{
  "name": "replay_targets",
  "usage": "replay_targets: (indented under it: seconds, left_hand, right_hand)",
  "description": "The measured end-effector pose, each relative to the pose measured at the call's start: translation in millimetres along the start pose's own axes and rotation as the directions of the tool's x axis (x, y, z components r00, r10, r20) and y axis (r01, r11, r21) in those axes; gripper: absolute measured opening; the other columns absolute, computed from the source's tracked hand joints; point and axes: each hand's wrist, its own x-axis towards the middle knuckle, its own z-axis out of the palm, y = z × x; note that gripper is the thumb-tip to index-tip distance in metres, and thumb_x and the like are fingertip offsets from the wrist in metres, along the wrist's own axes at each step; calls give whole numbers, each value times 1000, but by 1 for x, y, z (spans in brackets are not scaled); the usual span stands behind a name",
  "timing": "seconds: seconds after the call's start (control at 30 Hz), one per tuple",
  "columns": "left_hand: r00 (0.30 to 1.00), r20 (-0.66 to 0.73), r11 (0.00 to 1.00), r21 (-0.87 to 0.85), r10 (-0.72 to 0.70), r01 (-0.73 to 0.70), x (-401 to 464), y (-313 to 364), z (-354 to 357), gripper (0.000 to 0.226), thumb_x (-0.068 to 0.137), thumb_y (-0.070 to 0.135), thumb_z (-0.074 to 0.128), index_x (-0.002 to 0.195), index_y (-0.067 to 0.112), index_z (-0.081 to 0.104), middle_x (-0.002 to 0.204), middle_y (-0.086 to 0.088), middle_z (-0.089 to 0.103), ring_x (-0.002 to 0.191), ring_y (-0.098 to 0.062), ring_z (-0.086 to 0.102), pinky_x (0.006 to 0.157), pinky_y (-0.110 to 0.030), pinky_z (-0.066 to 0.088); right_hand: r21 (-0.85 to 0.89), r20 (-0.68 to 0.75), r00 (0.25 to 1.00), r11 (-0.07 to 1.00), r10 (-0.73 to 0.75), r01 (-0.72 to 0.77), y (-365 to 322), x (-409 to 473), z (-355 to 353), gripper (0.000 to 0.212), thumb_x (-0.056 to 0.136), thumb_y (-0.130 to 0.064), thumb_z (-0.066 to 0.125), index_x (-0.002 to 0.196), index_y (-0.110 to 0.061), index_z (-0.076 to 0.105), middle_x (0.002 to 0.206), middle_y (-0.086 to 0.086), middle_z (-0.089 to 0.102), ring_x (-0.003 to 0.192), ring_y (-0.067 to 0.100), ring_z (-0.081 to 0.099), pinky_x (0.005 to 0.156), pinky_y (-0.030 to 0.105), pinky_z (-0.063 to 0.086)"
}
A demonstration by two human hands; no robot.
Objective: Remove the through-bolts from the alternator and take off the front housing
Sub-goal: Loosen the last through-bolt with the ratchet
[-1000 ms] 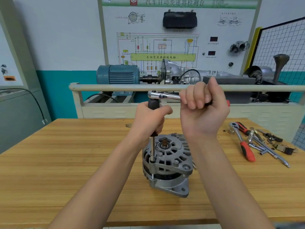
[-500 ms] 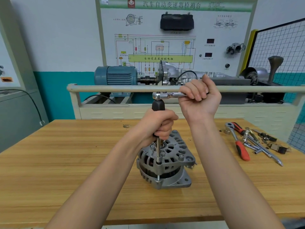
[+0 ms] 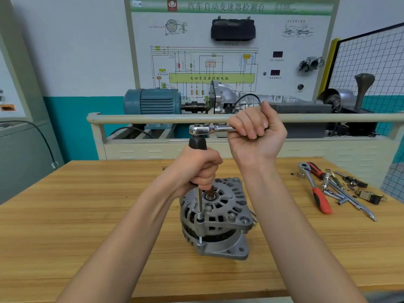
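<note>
A grey alternator [image 3: 220,217] stands on the wooden bench [image 3: 87,215], front housing up. A long socket extension [image 3: 199,204] rises straight from a through-bolt at the housing's left rim. My left hand [image 3: 197,169] grips the extension's black handle [image 3: 197,143]. On top sits a chrome ratchet [image 3: 207,129], its bar pointing right. My right hand [image 3: 255,136] grips the ratchet's handle, which it hides. A second bolt shaft [image 3: 200,239] shows between the two housings.
A red-handled ratchet [image 3: 317,189], chrome extensions and small parts [image 3: 349,193] lie at the bench's right. Behind the bench runs a beige rail [image 3: 153,118] with a blue motor [image 3: 153,103] and a transmission test board.
The alternator has turned on the bench, its lower mounting foot swinging to the right. My right hand with the ratchet handle has shifted slightly; my left hand keeps its grip.
</note>
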Motion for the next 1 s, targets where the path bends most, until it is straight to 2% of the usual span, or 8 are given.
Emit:
replay_targets:
  seconds: [0.27,0.43,0.6,0.7,0.8,0.87,0.9,1.0]
  left_hand:
    - [1000,-28,1000,26,4,-4,-7,3,-10,49,86,-4,43,47,16,21,36,2,19,32,-9,12,44,-19,15]
    - [985,-174,995,94,7,10,-6,4,-2,53,84,-4,46,42,20,27,37,1,21,34,-11,14,41,-17,22]
    - [936,-345,994,109,65,-28,-5,-3,3,36,82,3,57,57,16,34,40,3,29,33,-13,22,39,-18,26]
    - [956,-261,989,103,131,-107,-8,-4,-3,35,81,7,64,56,15,41,44,0,35,39,-16,32,44,-23,33]
    - [979,-94,982,-41,182,-187,-9,0,-8,30,76,8,65,52,15,48,47,-3,43,43,-19,43,49,-25,40]
    - [982,30,968,-176,186,-178,-7,1,-8,30,77,11,60,52,14,43,42,0,37,34,-13,33,40,-21,31]
    - [982,57,967,-193,179,-165,-6,1,-6,34,79,12,58,50,15,39,38,3,32,29,-10,26,37,-17,25]
    - [989,-53,985,-97,141,-146,-3,-1,-4,51,88,7,57,45,20,33,36,6,25,28,-7,16,36,-13,18]
  right_hand:
    - [-51,33,999,999,-9,11,12,-1,-1,45,87,-14,43,42,-16,38,35,-5,31,32,8,29,39,20,26]
    - [143,14,994,984,109,-110,14,14,-11,43,86,-13,45,44,-15,37,35,-4,32,30,10,31,36,21,28]
    - [322,-41,961,914,275,-248,28,30,-23,42,87,-10,45,45,-13,36,36,-2,34,28,14,33,36,22,27]
    - [368,-73,944,888,323,-276,30,32,-29,43,87,-10,46,45,-13,37,36,-1,35,28,15,33,38,20,27]
    - [354,-116,944,901,309,-251,25,29,-28,44,88,-12,46,46,-14,36,36,-2,34,29,13,32,37,19,26]
    - [342,-121,953,913,276,-221,22,24,-24,44,89,-13,45,46,-14,36,35,-3,33,28,12,32,37,19,26]
    - [335,-121,961,922,249,-196,20,21,-20,45,90,-14,44,45,-14,36,35,-4,32,28,11,31,36,19,25]
    - [195,-107,991,979,83,-61,12,5,-5,50,93,-16,40,43,-15,36,34,-5,29,28,9,28,34,20,26]
